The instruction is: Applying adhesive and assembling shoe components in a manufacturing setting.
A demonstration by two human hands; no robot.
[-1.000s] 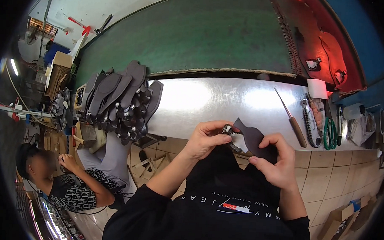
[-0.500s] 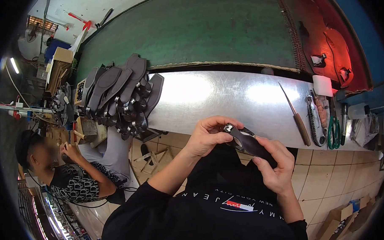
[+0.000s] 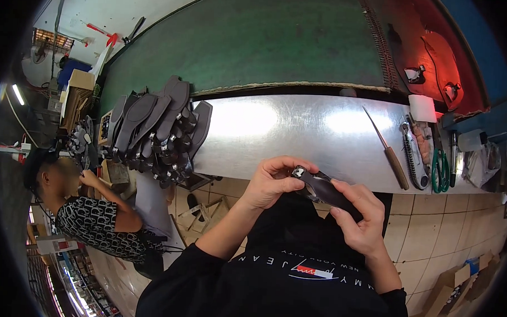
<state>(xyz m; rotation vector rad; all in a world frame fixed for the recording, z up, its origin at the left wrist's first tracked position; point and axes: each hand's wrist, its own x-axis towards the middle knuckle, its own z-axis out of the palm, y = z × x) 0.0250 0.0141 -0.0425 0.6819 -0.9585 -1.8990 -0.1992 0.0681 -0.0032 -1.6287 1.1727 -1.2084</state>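
A dark brown sandal sole with a strap (image 3: 326, 190) is held in front of my chest, just off the bench's near edge. My left hand (image 3: 275, 180) pinches its strap end between thumb and fingers, beside a shiny metallic ornament (image 3: 299, 172). Around the broader end, the thumb and fingers of my right hand (image 3: 358, 211) are closed. The sole's underside is hidden, and so is part of the strap behind my fingers. A heap of similar dark sandal soles (image 3: 148, 121), with shiny ornaments at their ends, lies on the bench to the left.
On the metal bench (image 3: 254, 150), an awl (image 3: 395, 166), a utility knife (image 3: 418, 170), green-handled scissors (image 3: 440, 173) and a white roll (image 3: 422, 108) lie at right. Behind runs a green belt (image 3: 257, 41). A co-worker (image 3: 98, 220) sits at left; open cardboard boxes (image 3: 447, 294) stand on the floor at right.
My hands keep the same grip; the sandal sole has turned slightly, narrowing the gap beside its strap. The co-worker has shifted, with the raised hand a little lower. The view has moved slightly.
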